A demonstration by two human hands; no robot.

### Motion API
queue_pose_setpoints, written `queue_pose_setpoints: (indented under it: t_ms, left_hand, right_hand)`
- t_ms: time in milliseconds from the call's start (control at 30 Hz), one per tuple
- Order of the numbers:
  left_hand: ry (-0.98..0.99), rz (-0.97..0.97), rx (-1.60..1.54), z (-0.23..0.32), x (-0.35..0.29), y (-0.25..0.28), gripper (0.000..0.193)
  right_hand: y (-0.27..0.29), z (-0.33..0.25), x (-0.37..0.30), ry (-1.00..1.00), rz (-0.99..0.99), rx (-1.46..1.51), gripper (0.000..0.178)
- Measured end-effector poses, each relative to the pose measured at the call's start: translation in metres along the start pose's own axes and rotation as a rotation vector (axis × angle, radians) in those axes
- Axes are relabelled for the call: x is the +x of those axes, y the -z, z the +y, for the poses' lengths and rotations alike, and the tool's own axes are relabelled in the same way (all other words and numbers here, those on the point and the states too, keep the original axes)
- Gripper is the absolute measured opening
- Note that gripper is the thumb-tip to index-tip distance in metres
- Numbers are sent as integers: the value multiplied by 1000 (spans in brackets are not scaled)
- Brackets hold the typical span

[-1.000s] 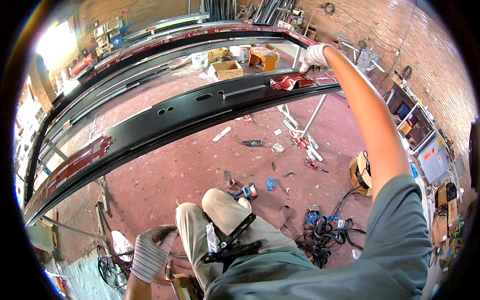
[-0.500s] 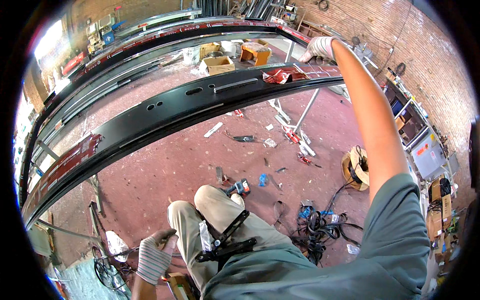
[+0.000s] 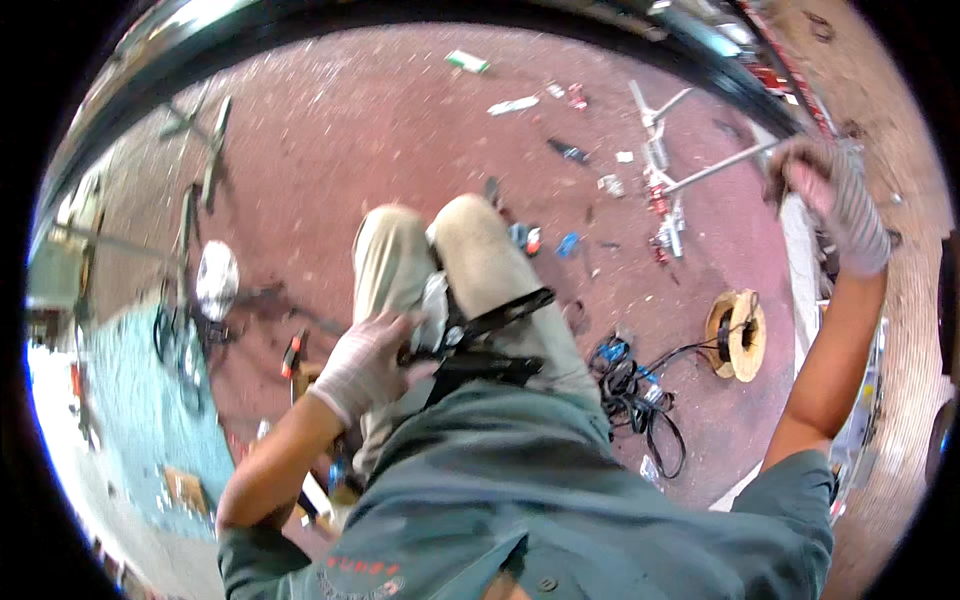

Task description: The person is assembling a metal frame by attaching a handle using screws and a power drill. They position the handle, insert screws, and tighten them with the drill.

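Observation:
My left hand [image 3: 368,362], in a striped light glove, reaches over my lap with fingers stretched, smeared by motion. Its fingertips are beside a clear plastic bag [image 3: 432,312] and black hinged metal pieces [image 3: 490,318]; whether they touch them is unclear. My right hand [image 3: 832,200], gloved too, is raised at the far right by the end of the long black frame [image 3: 450,18]. Its fingers are curled and blurred, and what they hold, if anything, cannot be made out.
On the reddish floor lie a cordless power tool [image 3: 524,238], scraps and a tangle of black strips [image 3: 630,385]. A cardboard spool [image 3: 735,335] stands to the right. Metal stand legs [image 3: 720,165] rise beyond it. A teal sheet [image 3: 150,390] covers the floor at left.
My view has tipped downward and the black frame has moved toward the top edge. My left hand has moved to my lap. My right hand now appears farther right and lower.

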State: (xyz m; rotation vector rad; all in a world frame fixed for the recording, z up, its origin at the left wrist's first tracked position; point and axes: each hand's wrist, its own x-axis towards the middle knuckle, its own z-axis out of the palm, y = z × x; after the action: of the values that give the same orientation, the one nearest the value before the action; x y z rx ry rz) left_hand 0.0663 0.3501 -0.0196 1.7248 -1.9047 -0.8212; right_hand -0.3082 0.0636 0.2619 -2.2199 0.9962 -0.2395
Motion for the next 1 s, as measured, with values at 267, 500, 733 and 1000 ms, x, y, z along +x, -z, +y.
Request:
queue_pose_setpoints:
  t_ms: [267,500,733,1000]
  left_hand:
    - [108,41,20,-14,-14,-14,76]
    - [11,145,165,-22,-24,-28,56]
    - [66,159,209,-14,-21,-48,37]
    - [29,212,145,-16,-27,-55,34]
  right_hand:
    - [-234,28,27,34,-158,26,27]
    - [-317,33,43,237,-254,-322,39]
    - [-342,30,71,175,-617,-530,51]
    - [-344,20,80,130,-854,-529,56]
